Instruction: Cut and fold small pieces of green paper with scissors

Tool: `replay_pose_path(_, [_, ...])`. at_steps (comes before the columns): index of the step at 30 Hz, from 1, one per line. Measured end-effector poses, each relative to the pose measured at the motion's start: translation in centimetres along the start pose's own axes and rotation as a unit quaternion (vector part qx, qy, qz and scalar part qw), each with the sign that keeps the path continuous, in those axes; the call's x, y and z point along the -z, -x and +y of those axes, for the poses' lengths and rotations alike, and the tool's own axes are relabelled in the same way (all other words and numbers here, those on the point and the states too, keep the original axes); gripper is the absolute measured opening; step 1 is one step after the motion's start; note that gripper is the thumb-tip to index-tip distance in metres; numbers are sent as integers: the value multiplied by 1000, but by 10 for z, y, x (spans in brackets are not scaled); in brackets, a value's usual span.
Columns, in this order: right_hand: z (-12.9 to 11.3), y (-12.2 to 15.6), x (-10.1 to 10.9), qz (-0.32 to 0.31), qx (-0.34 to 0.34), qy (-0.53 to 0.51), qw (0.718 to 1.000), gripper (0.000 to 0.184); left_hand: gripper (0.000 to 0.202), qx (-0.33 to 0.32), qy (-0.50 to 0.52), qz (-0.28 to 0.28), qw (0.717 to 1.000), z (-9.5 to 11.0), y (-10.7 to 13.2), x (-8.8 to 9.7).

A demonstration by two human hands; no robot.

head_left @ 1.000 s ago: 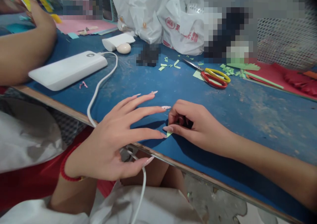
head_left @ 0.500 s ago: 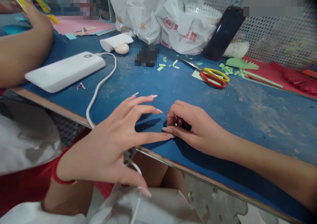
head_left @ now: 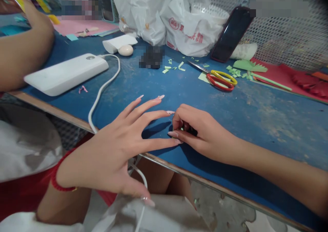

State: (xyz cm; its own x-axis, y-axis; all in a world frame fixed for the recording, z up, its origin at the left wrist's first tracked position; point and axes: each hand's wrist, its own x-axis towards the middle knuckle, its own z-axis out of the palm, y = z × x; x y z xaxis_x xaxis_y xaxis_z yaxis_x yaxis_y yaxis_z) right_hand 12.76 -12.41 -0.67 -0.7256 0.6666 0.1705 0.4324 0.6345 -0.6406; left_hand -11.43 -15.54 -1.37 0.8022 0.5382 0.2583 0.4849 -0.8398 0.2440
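My left hand (head_left: 120, 144) is spread open over the front edge of the blue table, palm down, with a red bracelet (head_left: 57, 177) at its wrist. It holds nothing; its index fingertip meets the right thumb. My right hand (head_left: 194, 129) rests on the table with fingers curled and the thumb pressed in. A speck of light green shows between those fingers, but I cannot make out what it is. Farther back lie scissors (head_left: 221, 81) with one red and one yellow handle, among light green paper scraps (head_left: 181, 66).
A white power bank (head_left: 68, 74) with a white cable (head_left: 98, 93) lies at the left, near another person's arm (head_left: 25, 61). Along the back stand white plastic bags (head_left: 146, 16) and a leaning phone (head_left: 232, 33). Red paper (head_left: 284, 76) and a green paper piece (head_left: 249, 66) lie at the right.
My left hand's fingers have straightened and spread a little, its middle fingertip reaching closer to the right hand. The right hand looks the same.
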Motion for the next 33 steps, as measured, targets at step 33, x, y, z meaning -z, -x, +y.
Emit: replay_pose_path(33, [3,5,0,20,-24,111,993,17,71,19,-18,-31,999,3,0,5])
